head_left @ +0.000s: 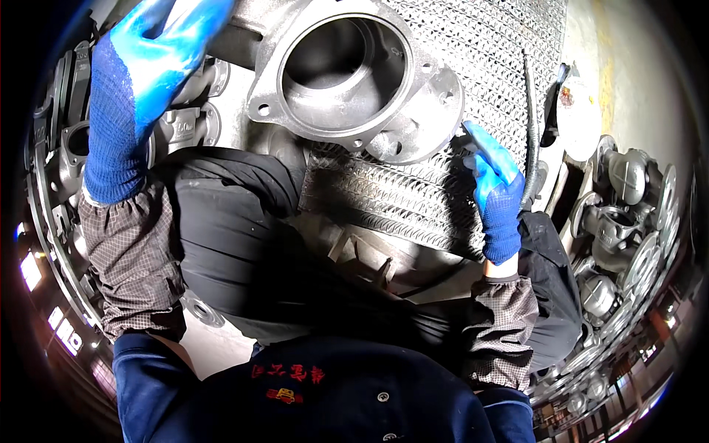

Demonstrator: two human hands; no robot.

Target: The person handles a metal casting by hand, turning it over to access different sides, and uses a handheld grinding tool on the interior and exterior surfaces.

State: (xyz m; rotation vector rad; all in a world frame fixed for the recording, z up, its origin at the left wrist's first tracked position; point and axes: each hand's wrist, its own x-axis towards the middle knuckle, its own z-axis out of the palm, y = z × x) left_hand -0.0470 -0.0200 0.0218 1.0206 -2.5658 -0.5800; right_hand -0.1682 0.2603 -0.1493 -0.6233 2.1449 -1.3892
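A large grey valve body casting (258, 85), with a wide round bore and flanges, lies before me on a textured metal grating (495, 66). My left hand (159, 63), in a blue coated glove, lies against the casting's left end. Its thumb is spread from the fingers, and the fingertips run out of the picture's top edge, so their hold is hidden. At the casting's right, my gloved right hand (491, 162) has its fingers stretched toward the rim of the round flange (432, 122). The foremost fingertip is at or just beside that rim; nothing shows inside this hand.
Several castings with flanges (620, 229) are piled at the right, and more castings (181, 125) stand at the left. A dark hose or rod (530, 125) runs along the grating's right side, beside a pale rounded object (578, 122) with an orange patch. My knees flank the grating.
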